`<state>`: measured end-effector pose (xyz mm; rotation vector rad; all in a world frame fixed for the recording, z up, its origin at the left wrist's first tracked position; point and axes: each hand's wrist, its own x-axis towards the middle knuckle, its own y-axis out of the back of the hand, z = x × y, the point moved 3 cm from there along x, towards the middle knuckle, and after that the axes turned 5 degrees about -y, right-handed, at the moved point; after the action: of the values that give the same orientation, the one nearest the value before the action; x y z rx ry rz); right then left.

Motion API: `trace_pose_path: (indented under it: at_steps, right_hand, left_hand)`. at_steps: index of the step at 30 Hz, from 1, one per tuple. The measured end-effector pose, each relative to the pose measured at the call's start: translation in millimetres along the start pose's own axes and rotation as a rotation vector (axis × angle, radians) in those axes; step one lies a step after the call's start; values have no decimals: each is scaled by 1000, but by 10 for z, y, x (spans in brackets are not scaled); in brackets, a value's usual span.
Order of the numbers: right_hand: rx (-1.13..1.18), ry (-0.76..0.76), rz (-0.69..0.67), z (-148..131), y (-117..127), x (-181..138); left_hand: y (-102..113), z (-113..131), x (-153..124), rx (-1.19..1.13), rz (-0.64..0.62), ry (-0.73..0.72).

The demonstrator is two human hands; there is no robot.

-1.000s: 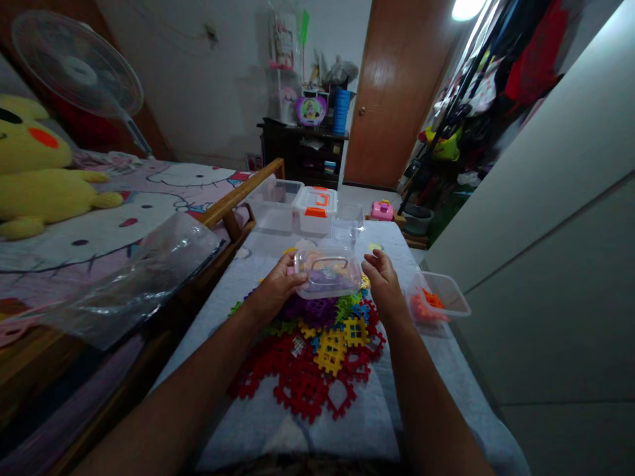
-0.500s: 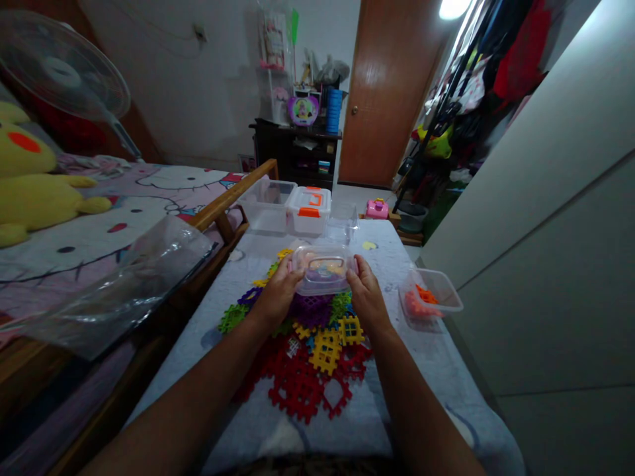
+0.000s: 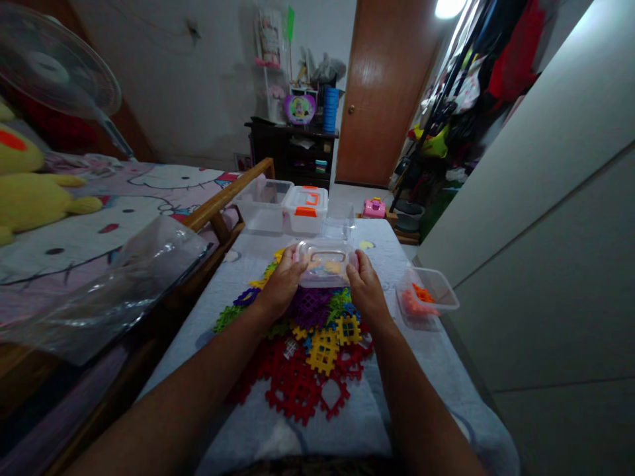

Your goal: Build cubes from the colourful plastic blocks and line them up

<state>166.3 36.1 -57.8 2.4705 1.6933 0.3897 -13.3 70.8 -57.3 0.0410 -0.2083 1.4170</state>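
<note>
Between both hands I hold a clear plastic lid (image 3: 327, 274) with a raised handle outline, above a pile of toy pieces. My left hand (image 3: 284, 281) grips its left end and my right hand (image 3: 366, 284) its right end, thumbs on top. Colours of the pieces show through the plastic. Beneath lie notched plastic building pieces: red ones (image 3: 297, 387) nearest me, yellow ones (image 3: 325, 350), purple ones (image 3: 311, 307) and green ones (image 3: 228, 317). Off to the right stands a clear tub (image 3: 444, 297) with orange pieces (image 3: 419, 297) inside.
At the table's (image 3: 258, 423) far end stand a clear open bin (image 3: 262, 211), a box with orange latches (image 3: 305, 215) and another clear container (image 3: 340, 221). A wooden bed rail (image 3: 228, 198) runs along the left. A white cabinet (image 3: 555, 277) borders the right side.
The view has shifted slightly. The clear lid is tilted a little differently in my hands, and both hands still hold its ends. The pile looks the same.
</note>
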Motion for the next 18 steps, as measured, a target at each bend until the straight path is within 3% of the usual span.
trace_pose_path:
  at_steps: [6, 10, 14, 18]
  right_hand:
    - [380, -385, -84, 166, 190, 117]
    - [673, -502, -131, 254, 187, 162]
    - [817, -492, -11, 337, 175, 219]
    - [893, -484, 198, 436, 146, 308]
  left_hand:
    - [-110, -54, 391, -40, -46, 59]
    - [-262, -96, 662, -36, -96, 41]
    - [-297, -121, 786, 76, -114, 21]
    - [-110, -194, 756, 255, -179, -11]
